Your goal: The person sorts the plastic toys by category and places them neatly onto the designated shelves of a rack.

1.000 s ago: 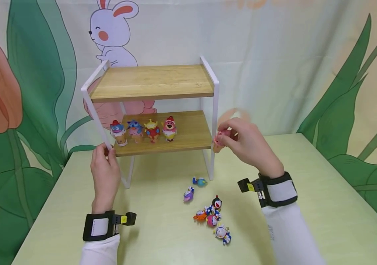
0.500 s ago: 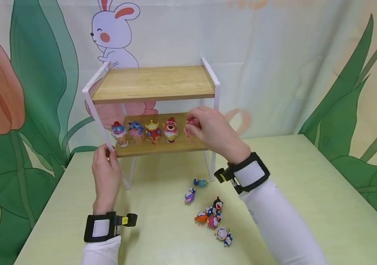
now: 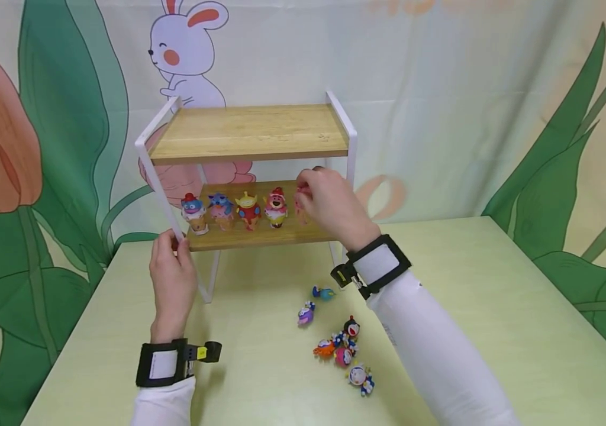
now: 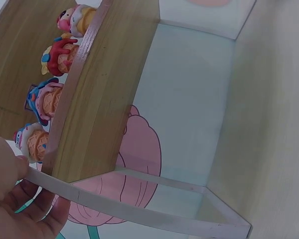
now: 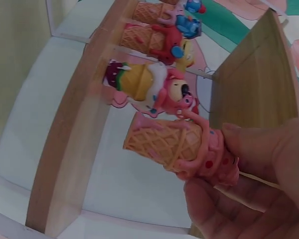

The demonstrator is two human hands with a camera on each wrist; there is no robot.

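A two-tier shelf [image 3: 250, 133] with wooden boards and a white frame stands on the table. My left hand [image 3: 174, 281] grips its left front post beside the lower board, thumb and fingers on either side. On that board, a blue figurine with a red hat [image 3: 194, 214], a blue-and-pink one [image 3: 221, 211], a yellow one in red [image 3: 248, 211] and a pink bear [image 3: 276, 208] stand in a row, all on cones. Right of the bear, my right hand [image 3: 335, 207] pinches a pink ice-cream-cone figurine [image 5: 169, 147] by its top, the cone pointing down at the board.
Below the shelf lie small loose figures: a teal one [image 3: 326, 293], a purple one [image 3: 306, 313], and a cluster with a black-headed [image 3: 351, 326] and an orange one [image 3: 324, 348]. A white one [image 3: 357, 375] lies nearest me. The upper board overhangs my right hand's work.
My right hand has moved left with the pink figurine, from outside the right post to over the lower board beside the bear. The left hand keeps its grip on the post.
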